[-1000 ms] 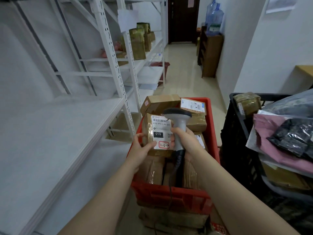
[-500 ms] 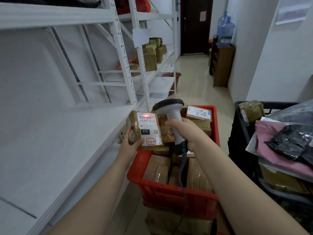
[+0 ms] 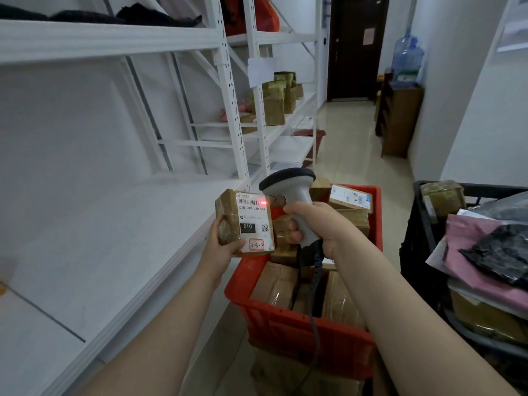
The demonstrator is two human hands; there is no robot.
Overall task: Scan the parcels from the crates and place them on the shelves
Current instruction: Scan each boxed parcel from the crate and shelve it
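The left hand grips a small brown parcel from below, thumb on its front, with the label turned up. Just right of it, the right hand is wrapped around the handle of a scanner, and a red light spot shows on the parcel's barcode. A red crate of parcels sits beneath both hands. A white shelf lies left of the left hand.
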